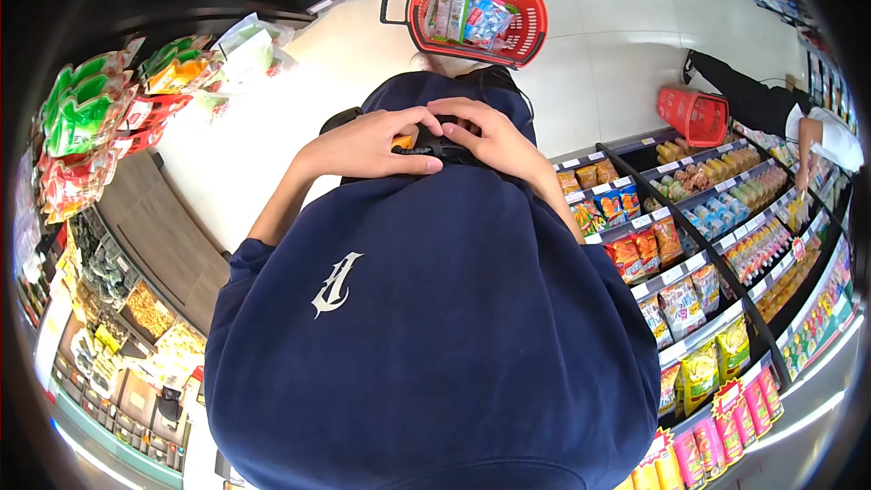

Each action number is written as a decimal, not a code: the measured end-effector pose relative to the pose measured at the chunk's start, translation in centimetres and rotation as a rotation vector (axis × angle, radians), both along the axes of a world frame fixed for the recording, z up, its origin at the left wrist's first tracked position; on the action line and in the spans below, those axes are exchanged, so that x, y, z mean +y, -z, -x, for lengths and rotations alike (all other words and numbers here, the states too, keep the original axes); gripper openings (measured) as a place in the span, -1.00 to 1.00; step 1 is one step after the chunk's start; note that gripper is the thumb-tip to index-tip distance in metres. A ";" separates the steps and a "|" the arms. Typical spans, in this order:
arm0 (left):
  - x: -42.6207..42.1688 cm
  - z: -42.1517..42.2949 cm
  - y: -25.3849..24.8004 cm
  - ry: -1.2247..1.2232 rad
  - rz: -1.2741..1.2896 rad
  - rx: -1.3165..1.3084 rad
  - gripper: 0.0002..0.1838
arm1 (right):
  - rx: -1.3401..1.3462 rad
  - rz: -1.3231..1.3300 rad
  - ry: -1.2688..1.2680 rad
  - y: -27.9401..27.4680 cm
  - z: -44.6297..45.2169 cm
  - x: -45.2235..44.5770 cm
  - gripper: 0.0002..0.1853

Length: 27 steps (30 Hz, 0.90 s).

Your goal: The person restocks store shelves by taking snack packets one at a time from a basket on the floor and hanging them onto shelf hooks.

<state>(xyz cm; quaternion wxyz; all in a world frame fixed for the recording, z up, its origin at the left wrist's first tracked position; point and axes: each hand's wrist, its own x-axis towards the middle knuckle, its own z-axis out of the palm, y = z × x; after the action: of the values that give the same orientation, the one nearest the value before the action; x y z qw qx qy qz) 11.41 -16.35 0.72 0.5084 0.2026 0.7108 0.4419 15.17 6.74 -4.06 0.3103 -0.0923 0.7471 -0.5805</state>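
Observation:
Both my hands meet at the waist of my navy sweatshirt (435, 308), on a black plastic buckle (443, 147) with a dark strap. My left hand (367, 147) curls around its left side, thumb below and fingers above. From the right, my right hand (490, 136) bends its fingers over the buckle's top. A small orange-yellow patch (404, 141) shows between my left thumb and index finger; its kind I cannot make out. Beyond my hands, a red shopping basket (535, 20) stands on the floor, holding several plastic-wrapped packs.
Hanging bagged goods (86, 113) line the left side. Shelves of snack bags (649, 249) rise close at my right. Farther right, a person in black trousers (748, 91) reaches toward the shelves, near another red basket (694, 116). Pale tiled floor (608, 54) stretches ahead.

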 end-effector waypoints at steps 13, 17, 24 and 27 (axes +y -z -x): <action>-0.4 -1.0 -0.7 -0.092 -0.039 -0.034 -0.53 | 0.179 -0.175 -0.292 -1.2 2.2 -0.1 -0.76; 0.0 -1.6 -1.1 -0.129 0.045 0.096 -0.48 | 0.406 -0.207 -0.257 -1.3 2.4 0.8 -0.66; 0.7 -2.1 -1.1 0.073 0.219 0.329 -0.44 | 0.212 -0.270 -0.360 -3.1 4.3 5.1 -0.60; 1.4 -1.9 -1.9 0.097 0.244 0.381 -0.47 | 0.158 -0.306 -0.384 -3.4 4.0 6.3 -0.59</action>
<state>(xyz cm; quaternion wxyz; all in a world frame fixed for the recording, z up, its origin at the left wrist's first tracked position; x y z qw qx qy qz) 13.33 -14.98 2.62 0.4062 0.2537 0.8315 0.2814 11.18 13.09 -0.65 0.3656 -0.2296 0.8171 -0.3821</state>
